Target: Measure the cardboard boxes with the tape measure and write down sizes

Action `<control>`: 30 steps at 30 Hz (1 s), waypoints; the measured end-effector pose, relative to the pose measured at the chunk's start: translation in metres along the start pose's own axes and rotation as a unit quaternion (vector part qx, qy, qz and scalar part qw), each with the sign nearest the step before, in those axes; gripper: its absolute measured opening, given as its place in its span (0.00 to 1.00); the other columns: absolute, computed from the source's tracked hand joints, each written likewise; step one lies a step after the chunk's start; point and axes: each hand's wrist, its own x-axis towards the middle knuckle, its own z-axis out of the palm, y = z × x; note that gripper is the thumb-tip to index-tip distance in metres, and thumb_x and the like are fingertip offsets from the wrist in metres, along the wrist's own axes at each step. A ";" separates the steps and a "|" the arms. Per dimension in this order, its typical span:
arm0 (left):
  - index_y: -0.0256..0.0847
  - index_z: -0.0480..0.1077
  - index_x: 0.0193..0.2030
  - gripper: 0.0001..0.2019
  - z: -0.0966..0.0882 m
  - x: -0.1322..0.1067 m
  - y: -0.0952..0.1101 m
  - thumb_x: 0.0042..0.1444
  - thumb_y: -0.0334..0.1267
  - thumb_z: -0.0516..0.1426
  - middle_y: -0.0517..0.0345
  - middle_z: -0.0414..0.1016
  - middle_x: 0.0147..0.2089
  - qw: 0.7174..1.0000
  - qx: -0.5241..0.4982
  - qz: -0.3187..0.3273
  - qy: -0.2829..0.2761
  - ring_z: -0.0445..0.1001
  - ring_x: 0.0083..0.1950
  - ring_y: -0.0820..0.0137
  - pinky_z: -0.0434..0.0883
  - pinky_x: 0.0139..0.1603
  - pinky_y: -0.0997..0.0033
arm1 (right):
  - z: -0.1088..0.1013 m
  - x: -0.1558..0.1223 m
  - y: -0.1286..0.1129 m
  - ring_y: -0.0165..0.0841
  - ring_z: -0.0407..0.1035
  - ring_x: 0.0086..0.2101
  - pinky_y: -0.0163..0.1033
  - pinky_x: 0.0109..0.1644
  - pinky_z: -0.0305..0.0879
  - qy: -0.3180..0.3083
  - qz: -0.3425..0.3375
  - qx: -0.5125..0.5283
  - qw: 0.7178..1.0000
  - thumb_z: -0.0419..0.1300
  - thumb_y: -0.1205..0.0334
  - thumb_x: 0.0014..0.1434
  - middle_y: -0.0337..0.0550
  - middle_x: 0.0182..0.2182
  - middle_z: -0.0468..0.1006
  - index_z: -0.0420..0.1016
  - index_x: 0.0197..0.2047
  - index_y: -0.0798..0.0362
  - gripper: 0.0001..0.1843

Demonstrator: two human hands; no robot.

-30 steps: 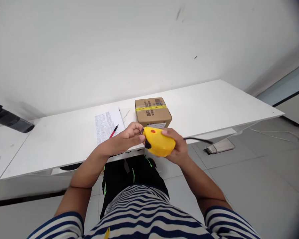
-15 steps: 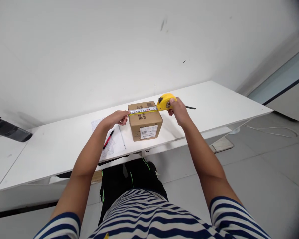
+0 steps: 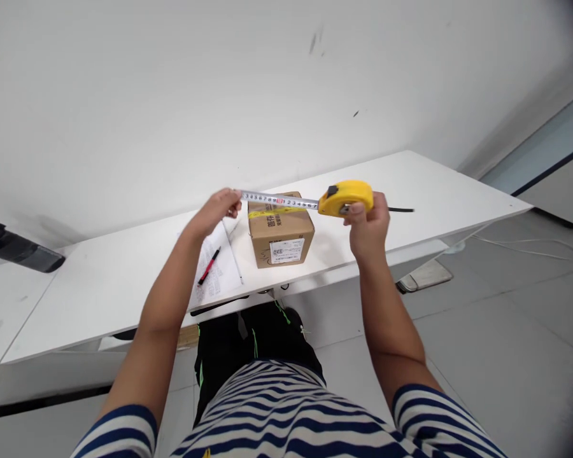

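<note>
A yellow tape measure [image 3: 347, 196] is gripped by its case in my right hand [image 3: 368, 229], to the right of the cardboard box. Its silver blade [image 3: 298, 203] stretches leftward above the box, with printed numbers facing up. My left hand [image 3: 219, 210] pinches the blade's far end, left of the box. The brown cardboard box [image 3: 286, 224] sits on the white table [image 3: 109, 280], with yellow tape across its top and a white label [image 3: 286, 250] on its front. The blade looks raised off the box top. A black strap hangs from the tape measure's case.
Left of the box lie written sheets of paper [image 3: 226, 270] with a red and black pen [image 3: 209, 266] on them. A dark bottle [image 3: 21, 248] is at the far left. The white wall [image 3: 210, 95] rises behind the table. A cable [image 3: 525, 249] lies on the floor at right.
The blade has lifted off the box top and more of it is drawn out. My right hand has moved right with the case, and my left hand has moved slightly up and left.
</note>
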 end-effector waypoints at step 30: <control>0.43 0.63 0.36 0.15 0.052 0.067 0.006 0.73 0.48 0.51 0.52 0.75 0.42 0.927 0.351 0.085 -0.099 0.71 0.43 0.63 0.63 0.46 0.64 | 0.071 -0.121 -0.067 0.40 0.74 0.30 0.45 0.37 0.74 0.052 0.125 -0.264 0.955 0.71 0.23 0.48 0.44 0.30 0.81 0.74 0.40 0.45 0.35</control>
